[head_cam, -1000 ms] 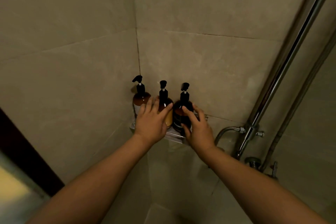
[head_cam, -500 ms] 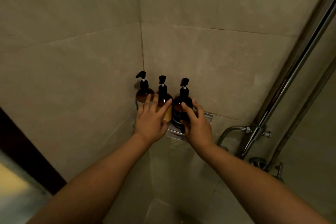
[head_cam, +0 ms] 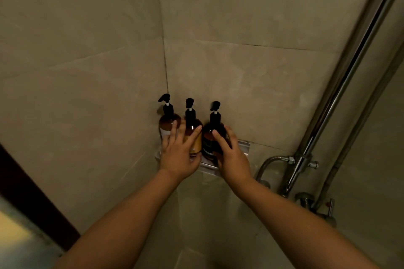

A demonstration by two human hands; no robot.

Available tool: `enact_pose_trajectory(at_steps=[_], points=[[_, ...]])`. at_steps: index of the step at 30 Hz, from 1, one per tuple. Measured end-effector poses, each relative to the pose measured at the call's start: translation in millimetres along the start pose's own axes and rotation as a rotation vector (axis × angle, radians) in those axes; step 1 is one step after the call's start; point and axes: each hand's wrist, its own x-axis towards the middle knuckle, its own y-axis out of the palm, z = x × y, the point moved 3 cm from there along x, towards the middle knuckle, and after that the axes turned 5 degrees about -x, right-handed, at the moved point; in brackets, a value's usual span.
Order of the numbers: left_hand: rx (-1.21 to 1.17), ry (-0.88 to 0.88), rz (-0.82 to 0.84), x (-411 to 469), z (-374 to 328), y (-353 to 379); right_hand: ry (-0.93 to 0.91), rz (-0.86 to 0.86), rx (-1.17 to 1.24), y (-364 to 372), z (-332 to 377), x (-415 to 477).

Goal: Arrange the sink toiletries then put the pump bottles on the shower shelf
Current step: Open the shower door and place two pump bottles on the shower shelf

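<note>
Currently all 3 pump bottles stand upright on the corner shelf (head_cam: 243, 145), long axes vertical, pump heads up. L bottle (head_cam: 167, 123) sits at the shelf's back corner, where the two tiled walls meet. Mid bottle (head_cam: 192, 129) is just beside it, and R bottle (head_cam: 213, 137) comes next toward the shelf's right end, w/ bare shelf showing past it. Whether the bottles touch each other: can't tell. L hand (head_cam: 178, 155) has fingers straight and spread, laid against the fronts of L bottle and mid bottle; it steadies them, not wrapped round either. R hand (head_cam: 232, 159) grasps R bottle, thumb on its front, other fingers curled round its right side. Key relation: the bottles lie straight ahead of the fingertips, past the shelf's front edge, so a nudge sends them toward the walls. R hand has the only real hold; L hand is nearer the corner pair. Judgement: shelf step about done, prob. only squaring the row left, then letting go. Risk: tall narrow bottles and an open front edge, so a drag back on release could tip one off. Shelf looks glossy and is fixed to the tile; bottle bases are hidden by the hands. Room: dim beige-tiled shower corner. Chrome riser pipe (head_cam: 349, 76) runs up at right; hose (head_cam: 269, 161) and valve (head_cam: 303, 159) sit below and right of the shelf's right end. Dark door frame (head_cam: 32, 192) lower left.
</note>
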Motion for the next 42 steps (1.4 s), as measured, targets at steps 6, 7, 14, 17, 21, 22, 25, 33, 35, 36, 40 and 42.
enact_pose_trajectory(at_steps=[6,7,14,17,21,22,25,33,35,36,40,42], points=[[-0.014,-0.003,0.004,2,2,0,0.028,0.010,-0.006,2,3,-2],[-0.018,-0.002,0.011,2,2,-1,0.034,0.019,-0.014,2,3,-2],[0.044,0.039,0.094,17,7,-10,0.090,0.085,-0.070,-1,8,-1],[0.051,0.051,0.126,18,11,-10,0.110,0.095,-0.092,-1,11,-3],[0.040,0.051,0.142,16,10,-11,0.109,0.082,-0.096,-2,13,-4],[0.043,0.050,0.148,16,10,-12,0.111,0.070,-0.094,-2,14,-4],[0.056,0.048,0.160,18,9,-12,0.114,0.034,-0.081,-3,17,-4],[0.056,0.088,0.186,19,17,-15,0.093,-0.008,-0.159,-2,18,-4],[0.065,0.081,0.191,19,15,-15,0.103,-0.012,-0.148,-1,19,-4],[0.073,0.080,0.191,18,14,-15,0.109,-0.007,-0.136,-1,20,-4],[0.097,0.073,0.212,16,12,-15,0.137,0.011,-0.068,-3,24,-5],[0.101,0.066,0.230,16,10,-17,0.150,0.028,-0.054,-6,26,-3]])
